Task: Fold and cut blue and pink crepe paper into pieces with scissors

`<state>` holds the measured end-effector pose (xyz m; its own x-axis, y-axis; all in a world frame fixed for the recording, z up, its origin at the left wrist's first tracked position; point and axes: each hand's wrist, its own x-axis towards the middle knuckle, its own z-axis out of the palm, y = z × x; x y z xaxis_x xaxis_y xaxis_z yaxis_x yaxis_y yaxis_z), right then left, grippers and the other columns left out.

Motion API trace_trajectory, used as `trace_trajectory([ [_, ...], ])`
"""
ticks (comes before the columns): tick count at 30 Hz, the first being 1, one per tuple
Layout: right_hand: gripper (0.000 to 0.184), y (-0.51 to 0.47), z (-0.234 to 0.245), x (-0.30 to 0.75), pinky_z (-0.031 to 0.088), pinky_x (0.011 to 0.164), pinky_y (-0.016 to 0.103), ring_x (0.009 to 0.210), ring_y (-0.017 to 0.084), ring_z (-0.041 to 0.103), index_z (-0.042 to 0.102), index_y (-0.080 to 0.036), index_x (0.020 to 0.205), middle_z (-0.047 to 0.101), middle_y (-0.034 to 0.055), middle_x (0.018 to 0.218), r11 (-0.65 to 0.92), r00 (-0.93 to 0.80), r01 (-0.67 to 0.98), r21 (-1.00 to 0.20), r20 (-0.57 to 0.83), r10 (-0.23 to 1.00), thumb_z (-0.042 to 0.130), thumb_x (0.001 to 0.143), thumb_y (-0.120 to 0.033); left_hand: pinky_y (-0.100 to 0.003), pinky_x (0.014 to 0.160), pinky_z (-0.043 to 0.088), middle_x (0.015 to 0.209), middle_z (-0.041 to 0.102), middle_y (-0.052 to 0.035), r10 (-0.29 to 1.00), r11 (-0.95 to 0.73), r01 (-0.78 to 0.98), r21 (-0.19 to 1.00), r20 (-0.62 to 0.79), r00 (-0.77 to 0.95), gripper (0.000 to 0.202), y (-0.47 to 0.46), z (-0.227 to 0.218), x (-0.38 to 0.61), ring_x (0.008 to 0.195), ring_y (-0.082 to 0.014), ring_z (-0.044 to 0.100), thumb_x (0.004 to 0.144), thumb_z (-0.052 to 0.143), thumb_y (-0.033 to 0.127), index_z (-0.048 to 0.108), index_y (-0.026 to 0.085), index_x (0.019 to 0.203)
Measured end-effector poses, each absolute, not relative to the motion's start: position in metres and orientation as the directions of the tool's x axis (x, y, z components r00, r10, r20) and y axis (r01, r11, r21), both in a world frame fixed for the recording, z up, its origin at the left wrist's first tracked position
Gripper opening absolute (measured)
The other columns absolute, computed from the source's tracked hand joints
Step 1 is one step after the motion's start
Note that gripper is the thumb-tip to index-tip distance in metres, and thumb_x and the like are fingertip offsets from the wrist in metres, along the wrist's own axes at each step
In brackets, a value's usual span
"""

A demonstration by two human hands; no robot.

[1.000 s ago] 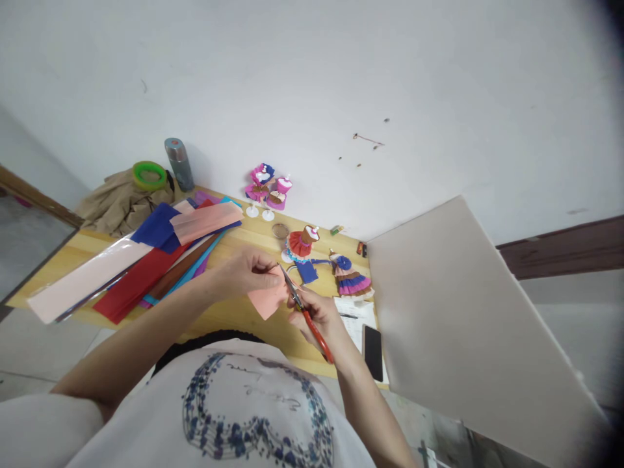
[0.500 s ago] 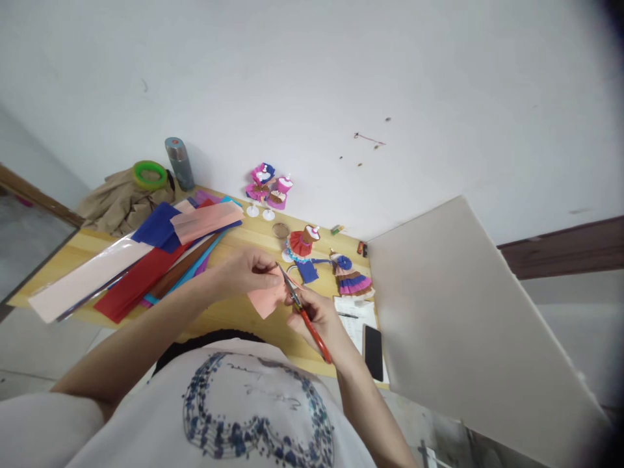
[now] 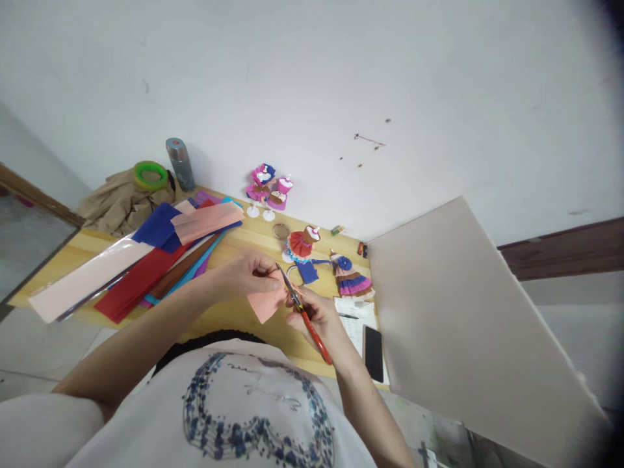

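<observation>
In my left hand (image 3: 251, 270) I pinch a piece of peach crepe paper (image 3: 264, 305) by its upper edge. My right hand (image 3: 316, 315) is closed around the scissors (image 3: 312, 333), which have red handles. Their blades point up and to the left and lie against the paper's right side, close to my left fingertips. Just beyond my hands a small dress form in a red ruffled skirt (image 3: 299, 245) stands on the table. Beside it lie a blue paper piece (image 3: 307, 272) and a small striped paper dress (image 3: 351, 276).
Crepe paper strips (image 3: 146, 266) in several colours are spread on the left of the table. A thermos (image 3: 180, 166), a green tape roll (image 3: 151, 175) and tan cloth (image 3: 119, 205) stand behind. A phone (image 3: 373, 353) rests on a paper sheet, right. A pale panel (image 3: 463, 312) borders the table.
The peach paper's lower corner has shifted slightly to the left and down. My hands and the scissors stay almost in the same place.
</observation>
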<state>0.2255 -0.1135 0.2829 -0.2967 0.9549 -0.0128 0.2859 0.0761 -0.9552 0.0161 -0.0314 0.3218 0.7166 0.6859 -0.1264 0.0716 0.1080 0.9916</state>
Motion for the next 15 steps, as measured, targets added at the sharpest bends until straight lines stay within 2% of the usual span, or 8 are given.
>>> trace_trajectory([
  [8,0.045,-0.1121,0.2784,0.2244,0.033,0.054,0.023,0.059,0.013,0.041,0.065,-0.019,0.081,0.050,-0.0006,0.068,0.097,-0.283,0.308,-0.946,0.007,0.959,0.068,0.080,-0.063,-0.022,0.055,0.038,0.057,0.064,0.0011,0.712,0.119,0.074,0.990,-0.137,0.689,0.013,-0.0312,0.3241,0.0168,0.055,-0.0110,0.052,0.069,0.062,0.025,0.068,0.016,0.061],
  [15,0.035,-0.1103,0.2853,0.2210,0.033,0.051,0.023,0.053,0.010,0.040,0.062,-0.019,0.077,0.049,-0.0022,0.065,0.098,-0.257,0.309,-0.946,0.016,0.966,0.071,0.080,-0.053,-0.022,0.053,0.034,0.057,0.060,0.0013,0.714,0.129,0.104,0.986,-0.165,0.681,0.016,-0.0310,0.3221,0.0147,0.056,-0.0104,0.049,0.071,0.062,0.028,0.065,0.015,0.061],
])
